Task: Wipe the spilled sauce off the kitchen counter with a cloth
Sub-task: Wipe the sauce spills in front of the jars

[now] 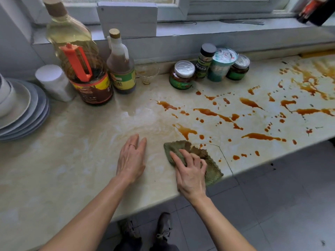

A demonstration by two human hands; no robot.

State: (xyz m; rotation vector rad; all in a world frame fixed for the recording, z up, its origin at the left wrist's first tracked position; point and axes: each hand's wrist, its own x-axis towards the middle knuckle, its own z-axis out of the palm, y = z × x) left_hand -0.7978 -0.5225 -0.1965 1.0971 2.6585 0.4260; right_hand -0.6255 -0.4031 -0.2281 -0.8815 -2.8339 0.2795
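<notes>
Brown sauce (253,120) lies in streaks and drops across the right half of the pale marble counter (76,160). A crumpled olive-green cloth (211,165) rests near the counter's front edge, at the left end of the spill. My right hand (190,174) presses down on the cloth with its fingers curled into the fabric. My left hand (132,158) lies flat on the counter to the left of the cloth, fingers apart, holding nothing. A faint smeared patch (145,124) shows behind the hands.
Oil and sauce bottles (88,77) stand at the back left beside a white canister (54,82) and stacked plates (21,109). A small glass (147,73), jars (182,75) and a tub (222,64) line the back wall. A dark bottle (317,9) sits on the windowsill.
</notes>
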